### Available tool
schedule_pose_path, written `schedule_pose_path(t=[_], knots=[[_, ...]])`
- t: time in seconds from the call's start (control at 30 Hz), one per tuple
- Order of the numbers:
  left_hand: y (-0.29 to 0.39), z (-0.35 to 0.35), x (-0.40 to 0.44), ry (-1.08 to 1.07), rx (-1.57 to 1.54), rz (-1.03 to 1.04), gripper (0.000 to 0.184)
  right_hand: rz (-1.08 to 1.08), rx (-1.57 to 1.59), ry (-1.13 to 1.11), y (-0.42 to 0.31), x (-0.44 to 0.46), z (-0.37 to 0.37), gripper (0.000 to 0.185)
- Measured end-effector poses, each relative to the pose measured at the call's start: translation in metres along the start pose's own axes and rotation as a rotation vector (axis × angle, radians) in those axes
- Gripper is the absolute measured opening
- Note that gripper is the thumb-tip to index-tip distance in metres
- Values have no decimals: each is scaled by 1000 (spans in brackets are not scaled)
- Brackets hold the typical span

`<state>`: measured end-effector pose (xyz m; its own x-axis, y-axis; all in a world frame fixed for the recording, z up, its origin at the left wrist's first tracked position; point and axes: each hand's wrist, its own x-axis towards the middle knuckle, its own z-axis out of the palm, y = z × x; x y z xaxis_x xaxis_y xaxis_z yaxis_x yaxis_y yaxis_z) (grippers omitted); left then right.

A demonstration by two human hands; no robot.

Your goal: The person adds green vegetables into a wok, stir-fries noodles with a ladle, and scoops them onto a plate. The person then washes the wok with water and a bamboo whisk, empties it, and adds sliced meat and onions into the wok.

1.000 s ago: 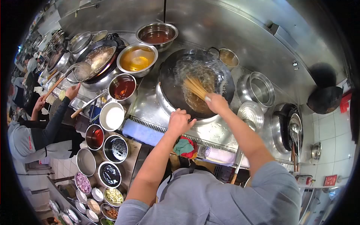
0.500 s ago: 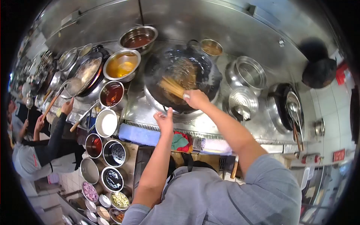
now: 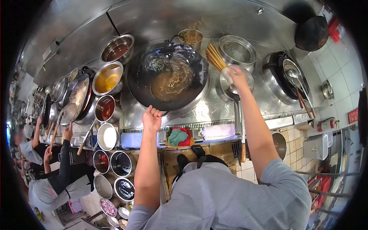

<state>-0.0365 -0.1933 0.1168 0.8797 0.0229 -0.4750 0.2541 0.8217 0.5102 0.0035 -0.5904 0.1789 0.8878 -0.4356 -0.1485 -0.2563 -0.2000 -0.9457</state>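
A bundled tan bamboo-strip brush (image 3: 216, 57) is held clear of a large round black metal wok (image 3: 198, 71), at two o'clock from the wok's centre, twelve being the back wall. The person's right hand (image 3: 236, 76) is closed around its pale end. The left hand (image 3: 152, 119) is curled nearly into a fist at the wok's near rim, between six and seven; whether it grips anything cannot be told. Brownish liquid (image 3: 172, 84) swirls in the wok. The surface is a wet, shiny stainless-steel counter (image 3: 258, 109), backed by a steel wall (image 3: 161, 19). At nine, a silver metal bowl of amber liquid (image 3: 108, 78) crowds the wok's edge; at six, crumpled red and green cloths (image 3: 179, 137) lie along the counter's front edge. Bare steel opens at four o'clock, reaching toward the tiled floor (image 3: 295, 145) beyond.
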Motion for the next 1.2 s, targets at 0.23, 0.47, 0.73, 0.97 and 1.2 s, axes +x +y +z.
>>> schedule_pose_path(t=[0.23,0.47,0.73,0.97,1.2], knots=[[22,55,-41,-71,113,45,31,171,416,-94,36,-99,-30,55],[22,113,-76,-199,349,289,25,-343,-232,-220,30,-146,7,59],[46,94,-124,-413,756,371,15,-402,-300,-272,40,-173,101,59],[119,49,-125,-160,668,429,11,-293,-192,-564,14,-168,125,60],[133,-2,-80,10,317,160,30,-470,-265,-59,40,-151,46,61]])
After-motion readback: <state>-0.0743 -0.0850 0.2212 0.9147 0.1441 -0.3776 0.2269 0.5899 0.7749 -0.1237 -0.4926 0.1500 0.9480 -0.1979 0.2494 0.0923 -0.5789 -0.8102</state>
